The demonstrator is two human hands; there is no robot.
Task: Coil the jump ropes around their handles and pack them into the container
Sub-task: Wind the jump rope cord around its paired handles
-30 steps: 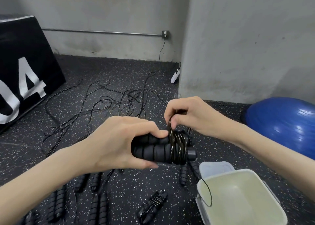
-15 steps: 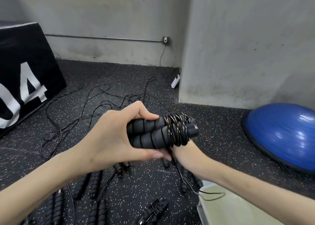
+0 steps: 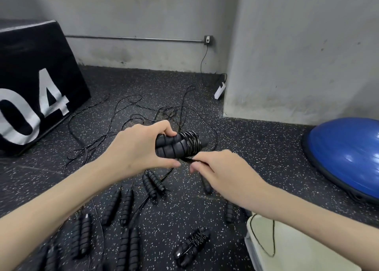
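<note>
I see the left hand raised over the floor, fingers curled round a pair of black handles held side by side, cord wound near their far end. The right hand just below pinches the loose cord. The container sits lower right.

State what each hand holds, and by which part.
Left hand grips the paired handles by their bare ends. Right hand pinches the rope's loose tail below the coil.

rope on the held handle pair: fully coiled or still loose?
Partly coiled. Black cord wraps ring the paired black foam handles in the left hand; the right hand pinches a loose tail.
</note>
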